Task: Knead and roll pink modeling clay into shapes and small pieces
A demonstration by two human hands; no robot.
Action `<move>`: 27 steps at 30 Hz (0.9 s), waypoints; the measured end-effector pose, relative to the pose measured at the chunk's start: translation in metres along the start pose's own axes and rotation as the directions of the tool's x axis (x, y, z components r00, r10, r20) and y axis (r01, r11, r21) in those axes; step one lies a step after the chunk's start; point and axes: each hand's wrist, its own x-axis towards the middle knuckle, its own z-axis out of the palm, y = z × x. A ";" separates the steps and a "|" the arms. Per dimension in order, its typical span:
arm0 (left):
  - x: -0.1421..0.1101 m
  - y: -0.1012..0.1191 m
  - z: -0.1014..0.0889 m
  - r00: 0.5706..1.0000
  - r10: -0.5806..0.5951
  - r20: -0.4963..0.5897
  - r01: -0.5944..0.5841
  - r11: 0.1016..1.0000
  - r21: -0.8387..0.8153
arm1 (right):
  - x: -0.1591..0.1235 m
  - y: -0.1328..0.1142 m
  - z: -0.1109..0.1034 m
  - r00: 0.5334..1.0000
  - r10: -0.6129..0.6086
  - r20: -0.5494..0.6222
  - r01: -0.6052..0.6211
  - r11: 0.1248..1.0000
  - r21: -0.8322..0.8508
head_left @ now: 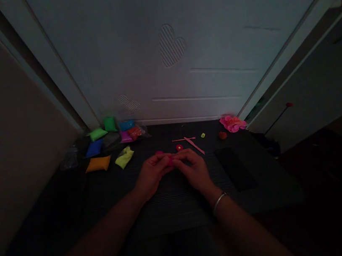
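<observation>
Both hands meet over the dark table [182, 211], fingertips together around a small piece of pinkish-red modelling clay [170, 160]. My left hand [152, 174] pinches it from the left, and my right hand [194, 169], with a bangle at the wrist, pinches it from the right. The fingers partly hide the clay's shape. Just beyond them lie a pink flower with a yellow centre [179, 147] and another pink lump [159, 152]. Two pink modelling tools [194, 145] cross behind the right hand.
Coloured clay packets, among them an orange one [98, 164] and a yellow one [124, 157], lie at the left. A small yellow-green piece [203, 135], an orange-brown ball [222, 135], a pink petalled flower [233, 123] and a dark flat rectangle [235, 169] lie at the right. A white panel [148, 55] stands behind.
</observation>
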 end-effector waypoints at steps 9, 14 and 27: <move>0.001 0.001 -0.005 0.990 -0.139 0.028 0.142 0.975 -0.173 | 0.000 0.001 -0.002 1.000 -0.006 -0.026 0.007 0.999 0.032; 0.002 0.001 -0.005 0.991 -0.119 0.064 0.129 0.970 -0.206 | -0.001 0.003 0.001 0.998 -0.067 -0.005 0.066 0.996 -0.058; 0.004 0.007 -0.004 0.989 -0.141 -0.042 0.131 0.973 -0.190 | -0.034 -0.006 -0.112 0.995 -0.077 -0.064 -0.002 0.626 -0.780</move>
